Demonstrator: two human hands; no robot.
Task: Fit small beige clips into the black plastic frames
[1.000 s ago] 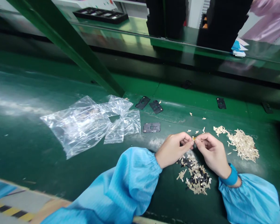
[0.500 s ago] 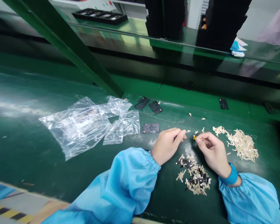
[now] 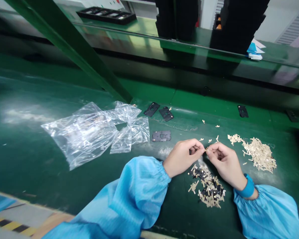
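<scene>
Thumb and forefinger of my left hand (image 3: 185, 156) are pinched, their tips meeting those of my right hand (image 3: 225, 162). Between the fingertips is a tiny yellowish piece (image 3: 205, 150), mostly hidden; both hands seem to grip it. Just below the hands lies a mixed pile of black and beige small pieces (image 3: 211, 191). To the right of my right hand is a larger pile of beige pieces (image 3: 260, 155), with a small cluster (image 3: 234, 139) beside it. A few loose bits (image 3: 217, 126) lie beyond the fingertips.
Clear plastic bags (image 3: 89, 132) lie at the left. Flat black parts (image 3: 161, 136) rest left of my hands, others (image 3: 243, 111) farther back. A green post (image 3: 77, 53) slants across the upper left. Black trays (image 3: 239, 26) are stacked on the shelf behind.
My left hand has moved right, so its fingertips now meet those of my right hand. The yellowish piece, earlier visible at my right fingertips, is now mostly covered.
</scene>
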